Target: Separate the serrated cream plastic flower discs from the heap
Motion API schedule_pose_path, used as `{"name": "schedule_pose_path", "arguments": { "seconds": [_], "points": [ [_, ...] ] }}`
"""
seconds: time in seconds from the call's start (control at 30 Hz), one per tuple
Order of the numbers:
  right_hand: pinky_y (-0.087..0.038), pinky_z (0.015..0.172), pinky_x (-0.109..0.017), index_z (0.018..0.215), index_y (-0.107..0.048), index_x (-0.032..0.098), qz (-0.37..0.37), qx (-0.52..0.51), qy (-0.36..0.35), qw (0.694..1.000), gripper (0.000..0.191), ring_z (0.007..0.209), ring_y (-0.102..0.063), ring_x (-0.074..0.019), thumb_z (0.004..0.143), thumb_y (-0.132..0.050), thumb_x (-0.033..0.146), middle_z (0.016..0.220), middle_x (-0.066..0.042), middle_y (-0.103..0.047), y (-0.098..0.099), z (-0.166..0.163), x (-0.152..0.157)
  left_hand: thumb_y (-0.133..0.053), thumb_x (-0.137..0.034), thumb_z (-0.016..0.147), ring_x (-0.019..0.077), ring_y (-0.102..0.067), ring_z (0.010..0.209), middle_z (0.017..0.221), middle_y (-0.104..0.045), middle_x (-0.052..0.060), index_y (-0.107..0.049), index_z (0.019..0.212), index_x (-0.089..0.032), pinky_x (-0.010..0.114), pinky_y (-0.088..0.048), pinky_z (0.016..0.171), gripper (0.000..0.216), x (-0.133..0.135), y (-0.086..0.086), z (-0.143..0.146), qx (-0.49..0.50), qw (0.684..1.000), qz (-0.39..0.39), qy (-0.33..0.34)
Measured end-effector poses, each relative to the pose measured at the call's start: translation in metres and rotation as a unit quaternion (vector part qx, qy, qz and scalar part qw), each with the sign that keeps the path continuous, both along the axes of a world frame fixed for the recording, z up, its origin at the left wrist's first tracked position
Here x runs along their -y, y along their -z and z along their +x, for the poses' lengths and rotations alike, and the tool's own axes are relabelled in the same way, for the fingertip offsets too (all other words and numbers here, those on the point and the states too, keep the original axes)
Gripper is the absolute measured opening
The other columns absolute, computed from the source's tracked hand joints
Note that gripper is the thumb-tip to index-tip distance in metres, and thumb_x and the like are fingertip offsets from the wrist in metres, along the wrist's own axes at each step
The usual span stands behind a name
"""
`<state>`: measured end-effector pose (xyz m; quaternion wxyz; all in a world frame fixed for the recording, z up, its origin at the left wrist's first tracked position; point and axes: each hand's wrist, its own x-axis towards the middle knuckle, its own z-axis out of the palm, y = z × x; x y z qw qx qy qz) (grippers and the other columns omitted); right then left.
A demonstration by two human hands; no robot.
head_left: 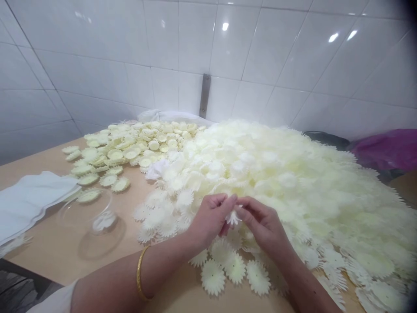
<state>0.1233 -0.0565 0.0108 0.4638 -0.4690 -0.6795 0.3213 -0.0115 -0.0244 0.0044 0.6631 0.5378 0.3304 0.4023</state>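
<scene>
My left hand (210,219) and my right hand (262,224) meet at the near edge of a big heap of cream-white fabric flower petals (293,182). Both pinch one small petal piece (233,217) between their fingertips, fingers closed on it. A gold bangle (140,274) sits on my left wrist. Loose flat petals (213,276) lie on the tan table (58,252) just below my hands.
A pile of stacked, yellower flower pieces (130,148) lies at the back left. A clear glass bowl (93,221) holding a petal stands left of my hands. White cloth (29,198) lies at the left edge. A purple bag (387,148) rests against the tiled wall (228,52).
</scene>
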Motion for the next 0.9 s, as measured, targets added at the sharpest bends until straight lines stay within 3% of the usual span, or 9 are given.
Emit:
{"name": "schedule_pose_path", "arguments": {
  "seconds": [0.1, 0.23, 0.37, 0.5, 0.67, 0.8, 0.9],
  "points": [
    [-0.043, 0.065, -0.028, 0.081, -0.06, 0.018, -0.002, 0.006, 0.005, 1.0, 0.017, 0.068, -0.052, -0.0153, 0.081, -0.052, 0.033, 0.072, -0.003, -0.058, 0.001, 0.0003, -0.0003, -0.052, -0.048, 0.075, 0.0047, -0.04, 0.034, 0.045, -0.042, -0.006, -0.044, 0.06, -0.016, 0.016, -0.029, 0.033, 0.036, -0.0013, -0.0002, 0.0, 0.012, 1.0, -0.029, -0.001],
    [-0.04, 0.057, -0.023, 0.067, -0.053, 0.018, -0.004, -0.001, 0.077, 0.997, 0.021, 0.059, -0.049, -0.0121, 0.082, -0.05, 0.032, 0.06, 0.001, -0.053, 0.0013, 0.004, -0.0015, -0.059, -0.036, 0.072, 0.0059, -0.047, 0.044, 0.056, -0.051, -0.002, -0.046, 0.064, -0.015, 0.018, -0.038, 0.042, 0.026, -0.0018, -0.0016, 0.0003, 0.054, 0.995, -0.067, 0.048],
    [-0.038, 0.056, -0.022, 0.065, -0.048, 0.019, 0.007, -0.009, 0.114, 0.993, 0.026, 0.059, -0.048, -0.0111, 0.084, -0.046, 0.035, 0.06, 0.001, -0.051, -0.0006, 0.0065, -0.0021, -0.059, -0.035, 0.073, 0.0052, -0.044, 0.043, 0.053, -0.046, -0.004, -0.046, 0.064, -0.016, 0.018, -0.037, 0.042, 0.025, -0.0019, -0.0001, 0.0003, 0.043, 0.996, -0.059, 0.041],
    [-0.039, 0.057, -0.023, 0.069, -0.05, 0.018, -0.018, 0.003, 0.071, 0.997, 0.023, 0.061, -0.048, -0.0118, 0.082, -0.049, 0.037, 0.063, 0.001, -0.052, -0.002, 0.0027, 0.0002, -0.056, -0.038, 0.075, 0.0034, -0.036, 0.04, 0.049, -0.037, -0.007, -0.044, 0.061, -0.016, 0.017, -0.034, 0.04, 0.029, -0.0033, 0.003, -0.0003, 0.037, 0.999, -0.017, -0.036],
    [-0.036, 0.055, -0.024, 0.064, -0.049, 0.018, -0.025, 0.059, 0.047, 0.997, 0.022, 0.056, -0.044, -0.0111, 0.081, -0.05, 0.032, 0.059, 0.002, -0.048, -0.0021, -0.0025, 0.003, -0.055, -0.04, 0.076, 0.0032, -0.04, 0.044, 0.055, -0.044, -0.004, -0.05, 0.064, -0.015, 0.016, -0.035, 0.042, 0.028, -0.0036, 0.0033, 0.0001, 0.027, 0.999, 0.013, -0.037],
    [-0.036, 0.054, -0.024, 0.066, -0.05, 0.018, -0.024, 0.039, 0.068, 0.997, 0.023, 0.057, -0.045, -0.0117, 0.082, -0.048, 0.033, 0.06, 0.001, -0.049, -0.0021, 0.0017, 0.0018, -0.058, -0.038, 0.074, 0.0054, -0.046, 0.047, 0.06, -0.052, -0.002, -0.058, 0.085, -0.017, 0.019, -0.039, 0.046, 0.024, -0.0042, 0.0037, -0.0003, 0.018, 1.0, -0.005, 0.011],
    [-0.035, 0.054, -0.024, 0.065, -0.049, 0.018, -0.023, 0.028, 0.08, 0.996, 0.024, 0.057, -0.045, -0.0117, 0.082, -0.048, 0.034, 0.058, 0.002, -0.048, -0.0009, 0.0054, 0.0002, -0.063, -0.032, 0.071, 0.0081, -0.051, 0.049, 0.057, -0.055, -0.002, -0.055, 0.104, -0.019, 0.02, -0.04, 0.048, 0.037, -0.0054, 0.005, -0.0008, 0.008, 0.999, -0.029, 0.035]
  ]
}}
